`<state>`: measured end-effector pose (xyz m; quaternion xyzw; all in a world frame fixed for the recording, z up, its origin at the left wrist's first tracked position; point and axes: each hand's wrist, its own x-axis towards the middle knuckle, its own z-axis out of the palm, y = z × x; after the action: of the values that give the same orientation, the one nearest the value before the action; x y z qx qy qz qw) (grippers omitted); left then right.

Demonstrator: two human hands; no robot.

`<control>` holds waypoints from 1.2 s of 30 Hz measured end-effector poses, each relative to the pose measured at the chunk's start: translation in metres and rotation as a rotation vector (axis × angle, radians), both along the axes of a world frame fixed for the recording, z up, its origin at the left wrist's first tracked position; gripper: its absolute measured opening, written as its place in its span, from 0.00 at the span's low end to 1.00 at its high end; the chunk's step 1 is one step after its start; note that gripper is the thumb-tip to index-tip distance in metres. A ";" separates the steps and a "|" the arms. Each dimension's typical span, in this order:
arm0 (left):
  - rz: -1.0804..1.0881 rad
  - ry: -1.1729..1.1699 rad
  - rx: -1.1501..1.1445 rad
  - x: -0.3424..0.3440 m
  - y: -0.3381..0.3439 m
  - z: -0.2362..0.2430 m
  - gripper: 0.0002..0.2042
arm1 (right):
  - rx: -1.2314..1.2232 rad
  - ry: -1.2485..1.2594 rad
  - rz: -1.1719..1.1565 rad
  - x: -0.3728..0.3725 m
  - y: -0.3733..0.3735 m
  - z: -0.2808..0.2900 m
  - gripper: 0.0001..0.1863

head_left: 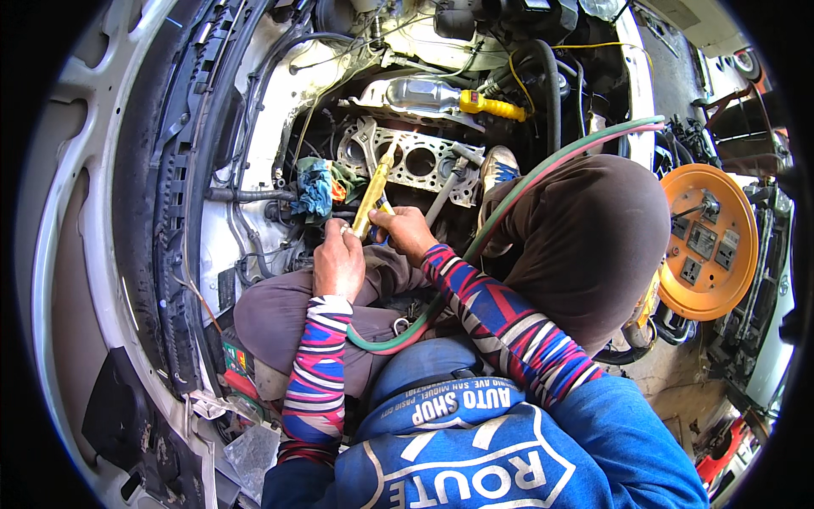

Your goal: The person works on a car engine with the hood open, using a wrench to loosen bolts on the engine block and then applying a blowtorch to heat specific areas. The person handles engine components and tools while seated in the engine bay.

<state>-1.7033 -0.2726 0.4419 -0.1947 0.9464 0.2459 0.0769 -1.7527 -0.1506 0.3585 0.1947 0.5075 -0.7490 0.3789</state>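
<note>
Gold tool looks like brassy metal with a bit of shine. Engine block is bare metal, mostly dull grey. Lamp handle? Glossy yellow plastic. Blue rag is crumpled cloth, trousers are matt fabric, and the hose looks smooth and kinda rubbery.

slvs: blu/pnk/wht patt | shirt: blu, wht shield print | pants: dk brn | hands: bare

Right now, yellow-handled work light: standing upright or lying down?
Lying down: the work light stretches lengthwise across the engine bay, its clear housing on the left, yellow handle on the right.
</note>
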 end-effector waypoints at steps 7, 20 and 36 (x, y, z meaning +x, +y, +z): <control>0.062 -0.057 0.028 0.000 0.001 0.002 0.11 | 0.054 -0.004 0.064 0.000 0.001 -0.004 0.18; 0.041 -0.041 0.019 0.000 0.000 0.003 0.11 | 0.027 0.018 0.077 0.000 -0.003 -0.010 0.14; 0.051 -0.010 0.030 0.003 0.000 0.000 0.10 | 0.021 0.023 0.036 0.001 -0.003 -0.010 0.18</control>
<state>-1.7005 -0.2728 0.4419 -0.2190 0.9369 0.2610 0.0780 -1.7513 -0.1539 0.3490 0.1811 0.5231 -0.7388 0.3844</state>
